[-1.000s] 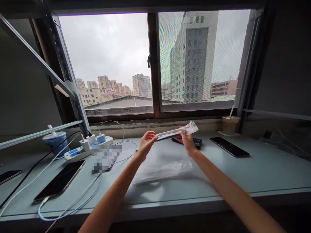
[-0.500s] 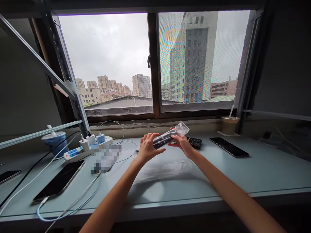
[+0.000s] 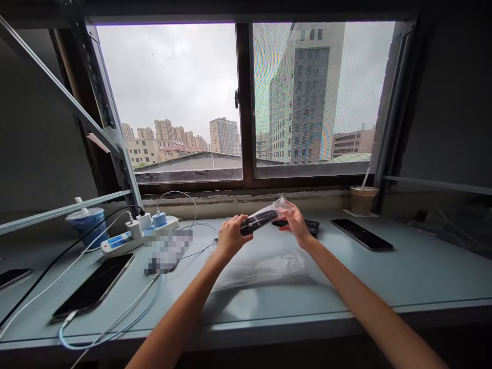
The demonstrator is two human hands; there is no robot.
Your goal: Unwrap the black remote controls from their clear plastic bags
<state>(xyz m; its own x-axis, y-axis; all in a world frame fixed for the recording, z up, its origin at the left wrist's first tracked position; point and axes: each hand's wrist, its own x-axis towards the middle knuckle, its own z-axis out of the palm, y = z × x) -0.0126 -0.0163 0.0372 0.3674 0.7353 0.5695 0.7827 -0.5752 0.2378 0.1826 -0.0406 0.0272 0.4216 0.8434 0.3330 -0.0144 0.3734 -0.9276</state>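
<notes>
Above the middle of the grey desk [image 3: 384, 277], both hands hold a black remote control [image 3: 258, 221] that sits partly inside a clear plastic bag [image 3: 280, 206]. My left hand [image 3: 229, 237] is closed around the remote's bare left end. My right hand [image 3: 295, 221] pinches the bag at the remote's right end. A pile of clear plastic bags [image 3: 265, 267] lies flat on the desk just below the hands. Behind my right hand a second black remote [image 3: 310, 225] rests on the desk.
A dark phone [image 3: 362, 234] lies at the right and a lidded drink with a straw [image 3: 363, 198] stands on the sill. At the left are a power strip [image 3: 132, 236] with chargers, white cables, a charging phone [image 3: 94, 287], a blue cup [image 3: 85, 222] and a metal rack.
The long bag, held stretched out between the hands a second ago, has bunched toward my right hand. My hands have come closer together and the remote's black body shows at my left hand.
</notes>
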